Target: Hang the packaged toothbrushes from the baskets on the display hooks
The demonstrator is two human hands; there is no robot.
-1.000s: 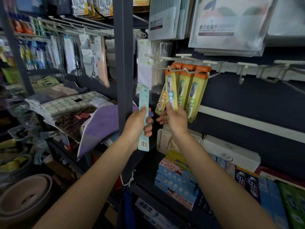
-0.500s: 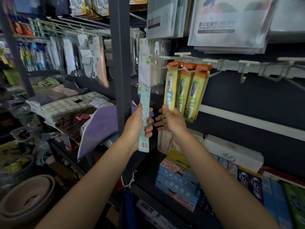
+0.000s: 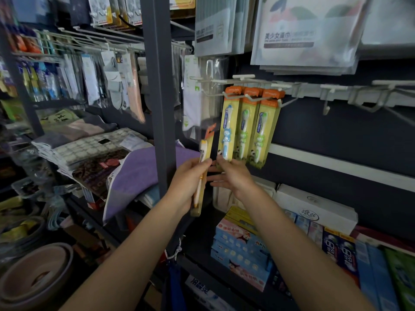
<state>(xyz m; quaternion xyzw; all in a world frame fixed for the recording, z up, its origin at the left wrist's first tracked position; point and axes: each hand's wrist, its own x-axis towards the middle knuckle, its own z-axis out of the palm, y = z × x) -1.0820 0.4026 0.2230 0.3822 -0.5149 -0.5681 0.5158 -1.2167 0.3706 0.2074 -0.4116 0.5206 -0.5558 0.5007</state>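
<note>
A packaged toothbrush (image 3: 203,173) is gripped edge-on in the left hand (image 3: 190,182), orange hanger tab upward, presumably for hooking. The right hand (image 3: 233,176) is spread loosely beside it. Beyond, three packs (image 3: 247,126) are hung on a display hook (image 3: 251,98).

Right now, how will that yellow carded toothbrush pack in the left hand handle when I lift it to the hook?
The yellow carded toothbrush pack probably stays stiff: it stands straight above the left hand. Likely light, since a few fingers hold it. Its orange tab looks bent, so it may flex.
</note>
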